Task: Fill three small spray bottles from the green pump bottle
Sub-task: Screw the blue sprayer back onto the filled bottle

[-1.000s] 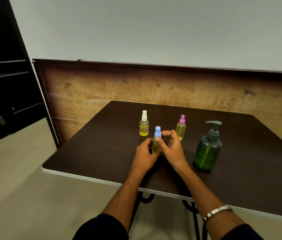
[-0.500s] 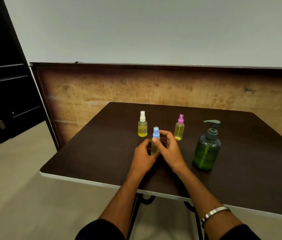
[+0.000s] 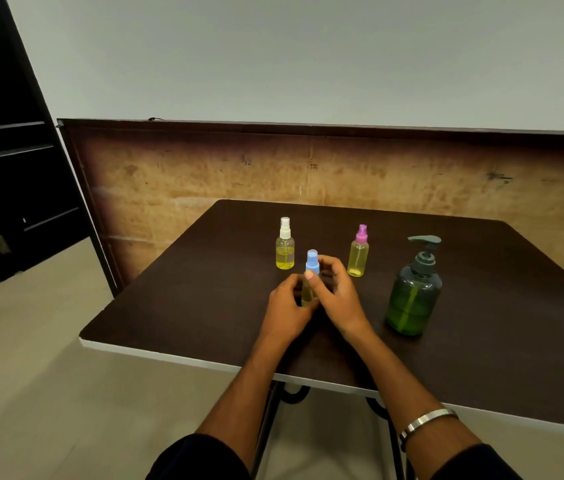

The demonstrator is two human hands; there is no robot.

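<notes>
We reach both forearms forward and inward, so our hands meet ahead of us. Our left hand [image 3: 285,306] is curled, thumb and fingers closed around the lower body of the blue-capped bottle [image 3: 311,278]. Our right hand [image 3: 337,296] comes in from the other side, its thumb tip pressed just under the cap and its fingers wrapped behind the neck. Dark sleeves sit pushed up near both elbows, and our right wrist wears a metal bangle [image 3: 426,421].

Head cam looks fwd-down onto table [image 3: 204,306].
</notes>
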